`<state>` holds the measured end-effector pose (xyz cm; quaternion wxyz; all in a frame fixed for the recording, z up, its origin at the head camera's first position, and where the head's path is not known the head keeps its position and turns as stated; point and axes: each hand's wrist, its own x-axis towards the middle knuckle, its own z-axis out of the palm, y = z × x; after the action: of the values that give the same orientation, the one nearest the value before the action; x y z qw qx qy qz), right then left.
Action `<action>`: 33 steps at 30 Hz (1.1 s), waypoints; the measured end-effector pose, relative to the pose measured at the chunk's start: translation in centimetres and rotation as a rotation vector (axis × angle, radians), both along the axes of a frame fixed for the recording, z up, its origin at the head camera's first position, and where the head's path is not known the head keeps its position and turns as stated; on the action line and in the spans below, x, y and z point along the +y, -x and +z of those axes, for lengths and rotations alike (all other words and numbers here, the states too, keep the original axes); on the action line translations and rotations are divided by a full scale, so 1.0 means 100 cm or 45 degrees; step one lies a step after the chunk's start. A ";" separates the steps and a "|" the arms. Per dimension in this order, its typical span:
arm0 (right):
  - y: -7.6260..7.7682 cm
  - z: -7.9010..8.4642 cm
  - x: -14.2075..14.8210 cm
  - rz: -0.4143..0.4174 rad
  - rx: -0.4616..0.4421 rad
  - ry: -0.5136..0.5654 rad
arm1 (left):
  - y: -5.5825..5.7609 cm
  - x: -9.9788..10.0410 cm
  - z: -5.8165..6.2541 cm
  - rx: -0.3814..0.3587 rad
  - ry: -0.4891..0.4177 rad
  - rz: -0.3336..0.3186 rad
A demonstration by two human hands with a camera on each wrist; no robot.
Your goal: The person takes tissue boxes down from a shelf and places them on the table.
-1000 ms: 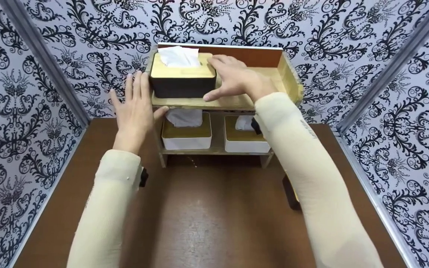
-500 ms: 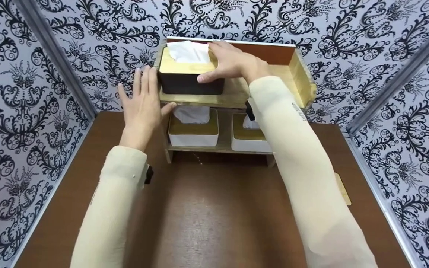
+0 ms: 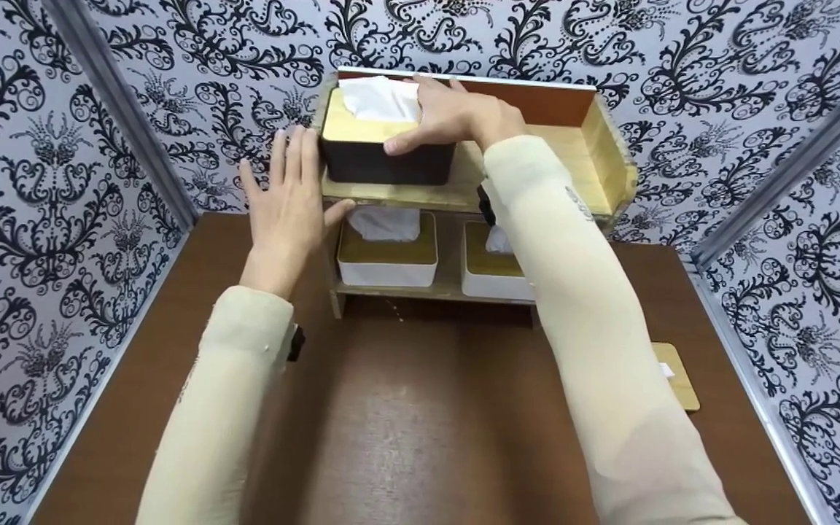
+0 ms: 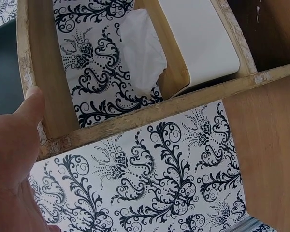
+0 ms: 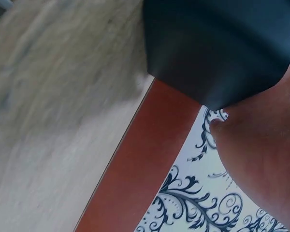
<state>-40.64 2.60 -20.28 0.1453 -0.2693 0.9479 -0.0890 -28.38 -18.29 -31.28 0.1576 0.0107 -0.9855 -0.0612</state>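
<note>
Black tissue box (image 3: 389,163) sits lid-up at the left end of the upper shelf (image 3: 391,195), long axis running left to right; right hand (image 3: 453,117) pinches it front to back, left hand's (image 3: 289,208) fingers straight, spread.

Blk tissue box (image 3: 389,163) (pale-yellow lid (image 3: 362,131)), blk/wht scroll wallpaper (image 3: 55,146), brn table (image 3: 391,408)

Cream sleeves (image 3: 230,386), dark lettering (image 3: 578,204), black wrist cameras (image 3: 295,343)

Black-and-white scroll-patterned walls (image 3: 814,321) around a brown tabletop (image 3: 391,415)
</note>
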 end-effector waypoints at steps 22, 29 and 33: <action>0.002 -0.016 -0.007 0.170 0.289 0.098 | -0.001 0.004 0.000 0.022 -0.005 0.000; -0.001 -0.013 -0.006 0.187 0.322 0.109 | -0.001 0.002 0.001 0.017 -0.017 0.001; -0.005 -0.012 0.000 0.174 0.324 0.136 | -0.001 0.002 0.000 0.015 -0.020 0.000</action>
<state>-40.18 2.64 -21.48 0.0151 -0.3495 0.9320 -0.0943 -28.29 -18.13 -31.26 0.1634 0.0115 -0.9841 -0.0689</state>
